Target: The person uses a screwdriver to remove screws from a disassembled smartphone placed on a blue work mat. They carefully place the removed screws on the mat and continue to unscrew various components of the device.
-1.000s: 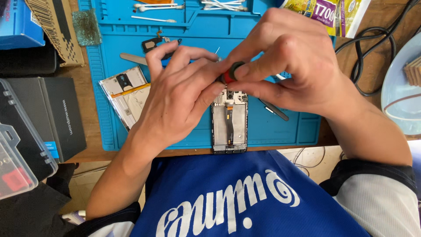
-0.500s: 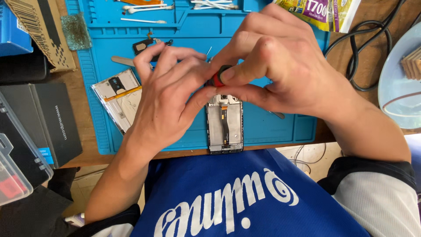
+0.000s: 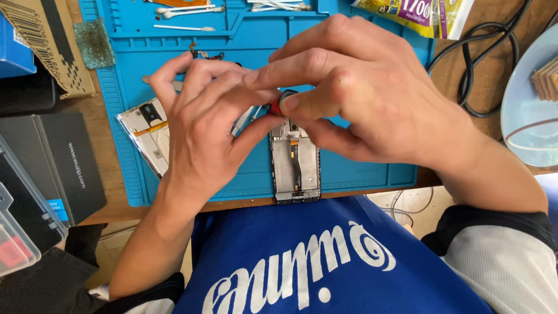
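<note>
blue mat (image 3: pixel 372 168), red-capped screwdriver (image 3: pixel 278 104), black cable (image 3: pixel 471 64)

Hands over an opened phone at mid-frame, on a mat

The mat (image 3: pixel 372 168) fills the upper middle of the frame, lying on a table (image 3: pixel 447 75). An opened phone frame (image 3: pixel 295 168) lies on the mat's lower edge at centre; a second phone panel (image 3: pixel 148 136) lies left of it. The left hand (image 3: pixel 203 134) and right hand (image 3: pixel 360 99) meet just above the phone frame, a screwdriver cap (image 3: pixel 279 103) between their fingertips. Cotton swabs (image 3: pixel 186 11) lie along the mat's top edge. Boxes (image 3: pixel 55 163) sit at the left edge, cables (image 3: pixel 474 64) at upper right, beside a round dish (image 3: pixel 529 116) at the right edge.
</note>
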